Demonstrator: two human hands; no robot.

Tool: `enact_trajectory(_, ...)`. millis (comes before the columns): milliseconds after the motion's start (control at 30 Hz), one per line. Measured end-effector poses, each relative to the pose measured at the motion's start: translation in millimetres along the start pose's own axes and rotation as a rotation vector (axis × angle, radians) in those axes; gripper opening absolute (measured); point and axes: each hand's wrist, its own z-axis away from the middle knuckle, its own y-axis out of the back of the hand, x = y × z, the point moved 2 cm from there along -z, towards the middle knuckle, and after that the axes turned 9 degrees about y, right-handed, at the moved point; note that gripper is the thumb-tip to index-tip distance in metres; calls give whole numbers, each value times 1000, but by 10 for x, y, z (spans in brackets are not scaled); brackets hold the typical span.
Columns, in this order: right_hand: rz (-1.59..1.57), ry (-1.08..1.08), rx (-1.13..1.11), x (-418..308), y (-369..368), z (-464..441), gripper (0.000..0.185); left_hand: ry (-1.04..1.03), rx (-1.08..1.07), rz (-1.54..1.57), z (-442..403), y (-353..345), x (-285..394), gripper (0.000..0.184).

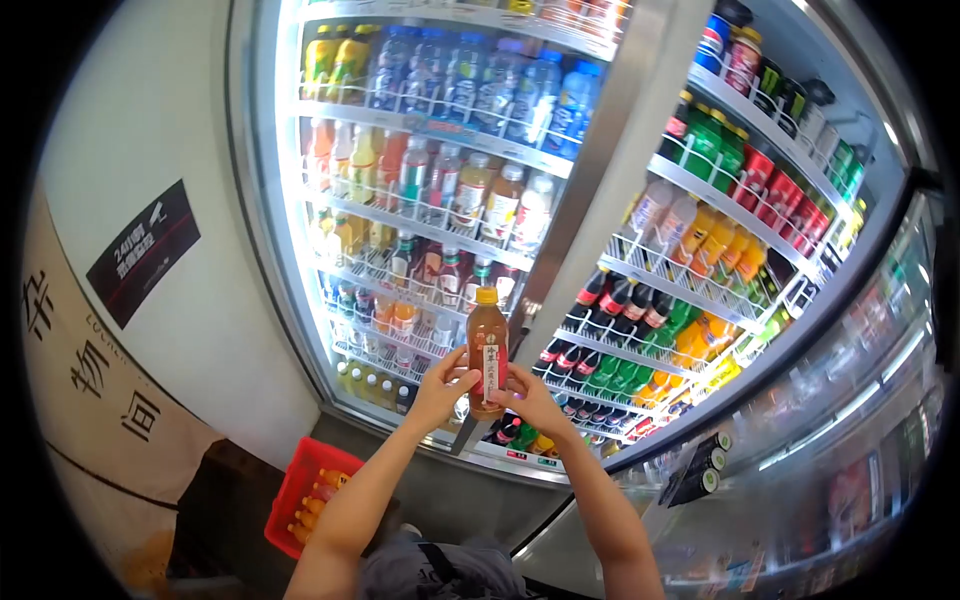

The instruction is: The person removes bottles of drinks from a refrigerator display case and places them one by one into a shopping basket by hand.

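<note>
The left hand (438, 392) and the right hand (532, 400) grip one bottle (488, 335) from opposite sides, slightly below the centre of the frame. The fingers of each hand are parted only by the width of the bottle: the left thumb lies against the left edge of its front face, and the right thumb presses the lower right of the same face. The remaining fingers curl toward the sides and rear, where their exact contact is partly hidden. The bottle is held upright, in front of the lower part of the refrigerated display. It has a yellow cap, a transparent body with amber-brown contents, and a narrow white vertical label strip bearing dark characters (the smaller print is not legible), with red areas beside the strip. Behind it, a display cooler (606, 150) spans the upper and central frame; its wire-fronted shelves carry rows of bottles, with cans also present at upper right. A red crate (289, 480) rests on the floor (455, 492) at lower left, containing several orange bottles (312, 507). A dark sign (145, 250) with white markings is fixed to the pale wall (150, 110) at the left of the frame.
</note>
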Motion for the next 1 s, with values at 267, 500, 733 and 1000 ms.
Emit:
enact_trajectory(267,-71,-128,-214,712,-768,-547,54,68,199,25,495,938,-158,66)
enact_trajectory(500,-108,-292,-427,1378,-1692,-579,48,69,509,205,1297,1602,-640,59)
enact_trajectory(733,-61,-467,-662,2266,-2351,-121,48,262,782,417,2153,1870,-1677,58)
enact_trajectory(1000,-154,-704,-760,3128,-3066,262,55,391,1027,554,2908,2219,-2275,52)
